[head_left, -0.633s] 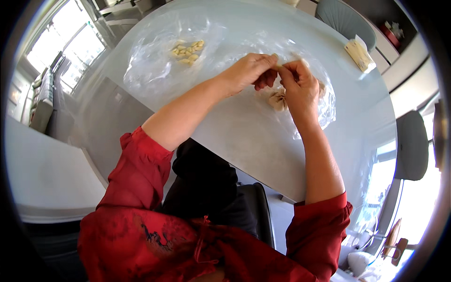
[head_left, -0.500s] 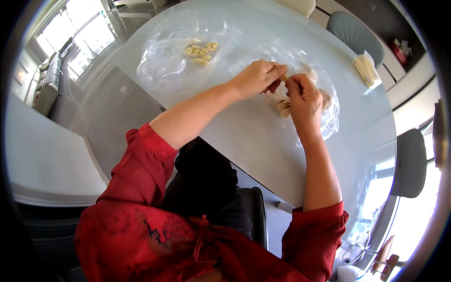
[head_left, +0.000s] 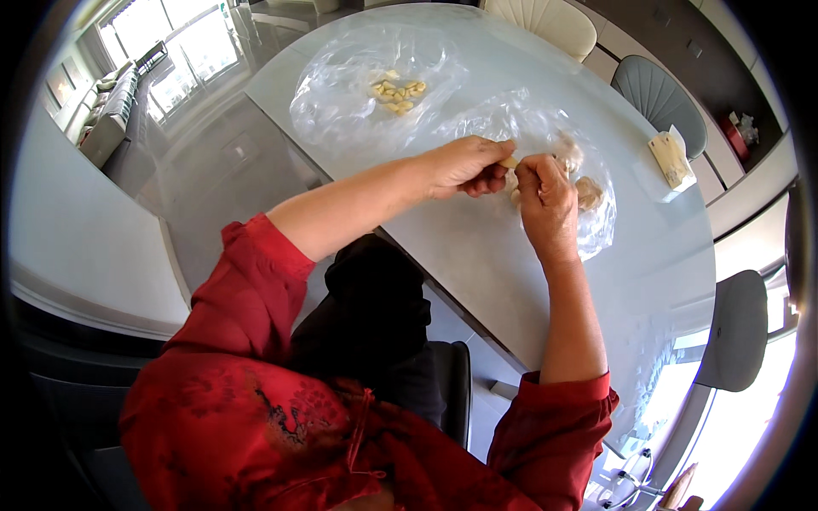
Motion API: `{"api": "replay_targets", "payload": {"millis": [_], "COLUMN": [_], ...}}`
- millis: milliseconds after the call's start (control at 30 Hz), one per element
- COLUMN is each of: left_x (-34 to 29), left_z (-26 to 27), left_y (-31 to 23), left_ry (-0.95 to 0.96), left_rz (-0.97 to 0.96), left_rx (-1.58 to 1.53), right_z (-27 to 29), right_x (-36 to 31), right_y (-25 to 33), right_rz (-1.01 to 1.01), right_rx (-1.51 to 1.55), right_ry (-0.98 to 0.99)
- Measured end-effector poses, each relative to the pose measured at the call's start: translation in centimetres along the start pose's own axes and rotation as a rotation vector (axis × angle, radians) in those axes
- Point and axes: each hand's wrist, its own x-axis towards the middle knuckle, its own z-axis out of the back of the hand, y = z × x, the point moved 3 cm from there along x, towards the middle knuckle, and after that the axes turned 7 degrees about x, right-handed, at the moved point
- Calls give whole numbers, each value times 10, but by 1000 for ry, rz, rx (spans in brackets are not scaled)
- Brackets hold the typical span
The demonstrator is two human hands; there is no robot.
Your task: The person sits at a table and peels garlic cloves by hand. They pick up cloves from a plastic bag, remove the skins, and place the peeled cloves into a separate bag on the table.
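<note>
Your left hand and right hand pinch a garlic clove between them; at ten o'clock, peeled cloves on clear plastic; toward four, garlic bulbs.

The view has swung, so the cloves lie farther right along the top of the frame, where the cream chair shows more fully. The left hand and right hand sit lower, the pale piece between them plainer. The right bulb shows more; the left bulb is mostly covered.
</note>
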Motion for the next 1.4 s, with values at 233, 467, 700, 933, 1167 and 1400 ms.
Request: {"api": "replay_targets", "payload": {"millis": [233,467,700,933,1167,1400], "left_x": [-39,-33,2,40,41,36], "left_z": [87,153,59,-24,-10,1], "left_y": [-74,-61,-68,-23,0,0], "left_ry": [-768,-912,-519,2,83,63], "left_rz": [-451,-262,-596,-346,-375,-416], "left_rx": [1132,1766,1214,1047,623,416], "right_z": [27,48,45,29,31,16], "right_x": [5,6,2,1,-4,-5], "right_y": [-18,-42,-48,-33,-43,-44], "right_rz": [-259,-401,-440,-279,-671,-684], "right_rx": [261,351,243,-404,26,426], "right_ry": [-274,-298,-160,208,235,108]}}
